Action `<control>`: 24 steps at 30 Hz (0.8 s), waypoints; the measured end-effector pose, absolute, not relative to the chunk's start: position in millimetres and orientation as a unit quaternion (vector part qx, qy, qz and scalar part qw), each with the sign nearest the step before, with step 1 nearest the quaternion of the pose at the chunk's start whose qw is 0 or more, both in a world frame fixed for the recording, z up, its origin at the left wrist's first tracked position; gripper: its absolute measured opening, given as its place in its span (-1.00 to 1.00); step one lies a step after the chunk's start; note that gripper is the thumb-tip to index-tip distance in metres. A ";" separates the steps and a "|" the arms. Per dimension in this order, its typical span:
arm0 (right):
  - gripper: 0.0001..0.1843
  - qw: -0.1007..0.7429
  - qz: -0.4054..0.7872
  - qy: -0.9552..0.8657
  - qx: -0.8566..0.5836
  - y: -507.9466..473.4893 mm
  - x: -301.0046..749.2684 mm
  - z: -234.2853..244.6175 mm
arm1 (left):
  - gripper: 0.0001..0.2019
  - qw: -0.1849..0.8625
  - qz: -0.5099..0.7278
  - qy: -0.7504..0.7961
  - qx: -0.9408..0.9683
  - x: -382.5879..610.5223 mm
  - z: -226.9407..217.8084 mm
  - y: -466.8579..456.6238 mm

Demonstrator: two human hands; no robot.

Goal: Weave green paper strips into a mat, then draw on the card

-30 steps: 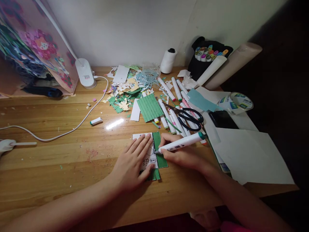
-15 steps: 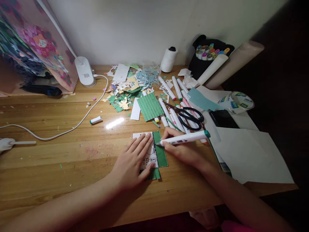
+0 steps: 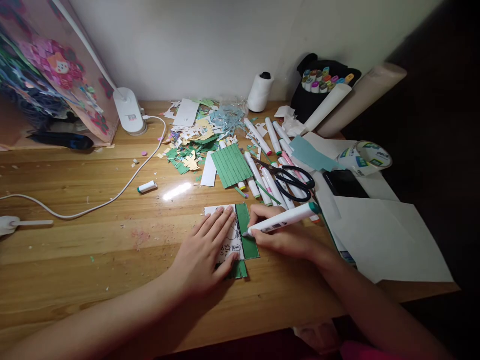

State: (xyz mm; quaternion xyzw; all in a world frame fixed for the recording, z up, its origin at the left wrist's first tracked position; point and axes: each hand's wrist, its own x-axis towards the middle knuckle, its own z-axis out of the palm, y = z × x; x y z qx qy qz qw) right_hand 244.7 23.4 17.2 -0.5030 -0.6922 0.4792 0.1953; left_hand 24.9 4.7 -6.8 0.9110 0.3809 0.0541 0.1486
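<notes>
My left hand (image 3: 206,245) lies flat with fingers stretched out, pressing on a white card with black doodles (image 3: 236,235). Under that card's right side shows a green card (image 3: 250,245), and a green slit strip (image 3: 240,270) sticks out at its lower edge. My right hand (image 3: 275,232) is closed round a white marker with a green end (image 3: 285,220). The marker's tip rests at the green card, beside the white card's right edge. Black scribbles run along that edge. Part of the white card is hidden beneath my left hand.
A lined green square (image 3: 232,166), black scissors (image 3: 290,180) and several loose markers (image 3: 257,137) lie beyond my hands. Paper scraps (image 3: 195,142) are heaped by the wall. A marker cap (image 3: 147,187) sits left. White sheets (image 3: 393,240), a phone (image 3: 345,184) and tape (image 3: 369,157) are at right.
The marker tip has slid down along the white card's edge, towards me, with my right hand. My left hand stays put on the card. The whole view has shifted slightly.
</notes>
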 end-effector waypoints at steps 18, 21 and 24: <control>-0.85 0.071 0.514 -0.726 -0.452 22.4 246.1 21.3 | -0.34 0.141 0.058 0.379 0.913 24.3 -8.1 4.5; -0.85 0.076 0.514 -0.727 -0.449 23.2 246.1 20.2 | -0.34 0.144 0.065 0.379 0.912 24.6 -8.4 5.1; -0.86 0.082 0.515 -0.732 -0.438 23.4 245.8 20.5 | -0.34 0.148 0.071 0.379 0.911 25.4 -8.5 5.2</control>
